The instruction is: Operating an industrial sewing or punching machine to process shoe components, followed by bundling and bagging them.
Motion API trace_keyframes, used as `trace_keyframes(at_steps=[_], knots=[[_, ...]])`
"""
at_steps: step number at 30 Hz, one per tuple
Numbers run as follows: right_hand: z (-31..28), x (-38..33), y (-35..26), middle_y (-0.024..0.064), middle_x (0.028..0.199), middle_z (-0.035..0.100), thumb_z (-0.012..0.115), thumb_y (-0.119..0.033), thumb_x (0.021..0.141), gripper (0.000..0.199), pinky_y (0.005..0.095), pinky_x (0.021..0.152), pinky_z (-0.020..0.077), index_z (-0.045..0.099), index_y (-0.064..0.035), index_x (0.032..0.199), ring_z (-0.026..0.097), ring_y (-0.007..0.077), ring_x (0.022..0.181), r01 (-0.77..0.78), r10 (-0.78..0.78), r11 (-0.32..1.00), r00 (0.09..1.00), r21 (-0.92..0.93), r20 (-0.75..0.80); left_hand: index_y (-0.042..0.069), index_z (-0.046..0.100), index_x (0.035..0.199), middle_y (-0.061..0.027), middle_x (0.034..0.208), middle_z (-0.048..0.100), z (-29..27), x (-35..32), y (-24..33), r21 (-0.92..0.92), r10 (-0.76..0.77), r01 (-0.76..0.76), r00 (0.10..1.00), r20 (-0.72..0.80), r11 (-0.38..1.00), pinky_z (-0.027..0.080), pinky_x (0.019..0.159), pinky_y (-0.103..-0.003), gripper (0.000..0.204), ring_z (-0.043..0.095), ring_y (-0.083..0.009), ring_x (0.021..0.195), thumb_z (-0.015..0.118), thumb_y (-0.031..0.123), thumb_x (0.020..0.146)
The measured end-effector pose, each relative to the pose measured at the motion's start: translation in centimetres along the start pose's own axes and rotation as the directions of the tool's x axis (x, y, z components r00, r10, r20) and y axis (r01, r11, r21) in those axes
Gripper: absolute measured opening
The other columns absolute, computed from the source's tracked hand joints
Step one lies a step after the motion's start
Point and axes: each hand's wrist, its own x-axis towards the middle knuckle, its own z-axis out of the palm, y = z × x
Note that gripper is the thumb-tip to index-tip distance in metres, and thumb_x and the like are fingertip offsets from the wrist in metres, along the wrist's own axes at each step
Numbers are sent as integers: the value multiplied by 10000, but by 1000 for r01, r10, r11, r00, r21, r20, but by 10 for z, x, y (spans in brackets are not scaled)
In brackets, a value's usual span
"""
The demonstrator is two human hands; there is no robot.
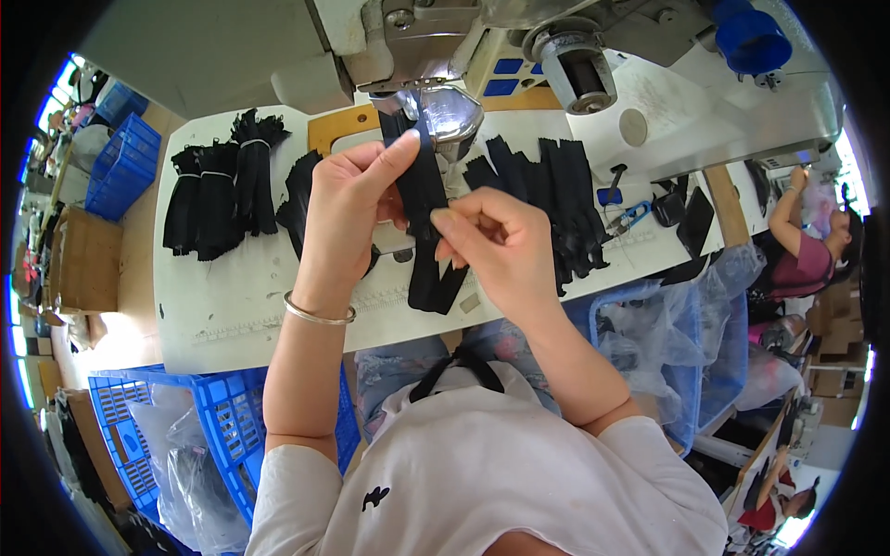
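A black zipper (424, 181) runs from under the head of a sewing machine (417, 42) toward me, its near end hanging in a loop over the table. My left hand (357, 190) pinches the zipper's upper part between thumb and fingers, just short of the metal plate (451, 113) below the machine head. Lower down, my right hand (496, 241) is closed at the zipper's right edge, thumb against forefinger. Whether it grips the slider or only the tape is hidden by the fingers.
Tied bundles of black zippers (215, 190) lie left on the white table (241, 306); loose zippers (556, 199) lie right. Beyond them are blue snips (633, 215). Blue crates (232, 435) (686, 371) stand below on both sides. Other people (807, 241) sit far right.
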Motion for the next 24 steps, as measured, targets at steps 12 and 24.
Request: trace_keyframes(at_steps=[12,24], knots=[[-6,13,4,35,635,621,630,-125,893,171,190,520,426,626,17,798,551,49,562,-64,63,998,994,4,85,95,478,645,72,572,420,14,-16,-31,49,180,-174,968,-177,984,277,392,-175,352,395,-6,457,588,243,945],[2,42,-17,29,609,613,640,-146,881,186,211,501,436,647,25,809,555,57,537,67,-71,985,997,-162,-20,4,624,772,64,607,463,16,25,-1,144,291,-258,911,-293,955,274,457,-211,231,361,-12,521,564,172,919]])
